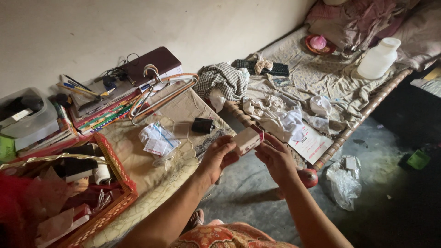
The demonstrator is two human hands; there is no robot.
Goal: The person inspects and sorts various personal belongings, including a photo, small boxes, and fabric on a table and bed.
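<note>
Both hands held a small box (248,139) above the gap between table and cot — the left hand (219,155) curled round its left end, the right hand (274,157) with fingers closed on its right end. Left lay a table (138,160) with a red basket (117,174), hangers (161,94) and a plastic packet (156,140); far right, a white jug (379,58) stood on the cot (363,110).

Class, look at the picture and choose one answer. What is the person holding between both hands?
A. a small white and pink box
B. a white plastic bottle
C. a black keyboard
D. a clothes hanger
A: the left hand and the right hand both grip a small white and pink box, while the bottle, the hangers and the keyboard lie untouched farther off.
</note>
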